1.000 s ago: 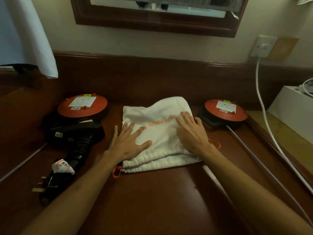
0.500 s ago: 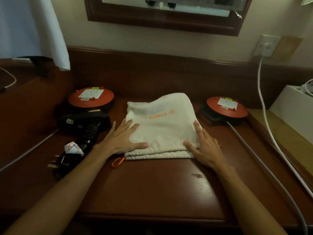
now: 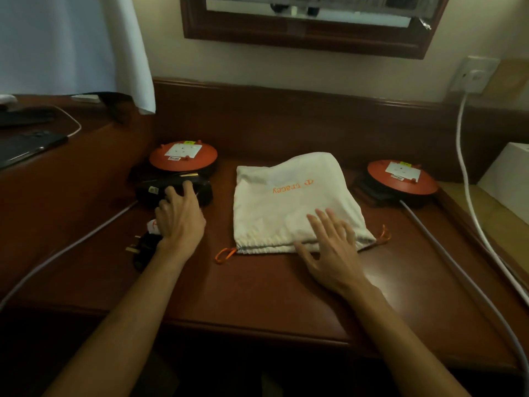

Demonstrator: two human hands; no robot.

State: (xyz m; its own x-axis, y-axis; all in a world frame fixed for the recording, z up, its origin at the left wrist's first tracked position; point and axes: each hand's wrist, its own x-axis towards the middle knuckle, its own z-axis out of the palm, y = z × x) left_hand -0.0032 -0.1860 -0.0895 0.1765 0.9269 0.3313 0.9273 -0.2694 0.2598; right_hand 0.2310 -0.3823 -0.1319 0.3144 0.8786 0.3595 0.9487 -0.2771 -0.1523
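1. White drawstring bag (image 3: 292, 207): "tracey" in orange lowercase with a little logo beside it, upside down from this side.
2. Stickers on the left cable reel (image 3: 183, 160) and right cable reel (image 3: 400, 179): print's too tiny to read.

Left arm: bare, reaching forward from the lower left, wrist straight.
Left hand (image 3: 180, 222): palm down, back toward the camera, fingers (image 3: 187, 186) bent and curling downward, thumb hidden; grip not readable.
Right arm: bare, extended forward from the lower right, angling inward.
Right hand (image 3: 333, 253): palm down, relaxed, 4 fingers (image 3: 323, 222) straight and slightly fanned, thumb splayed inward.
Spacing: hands well apart, left farther forward.
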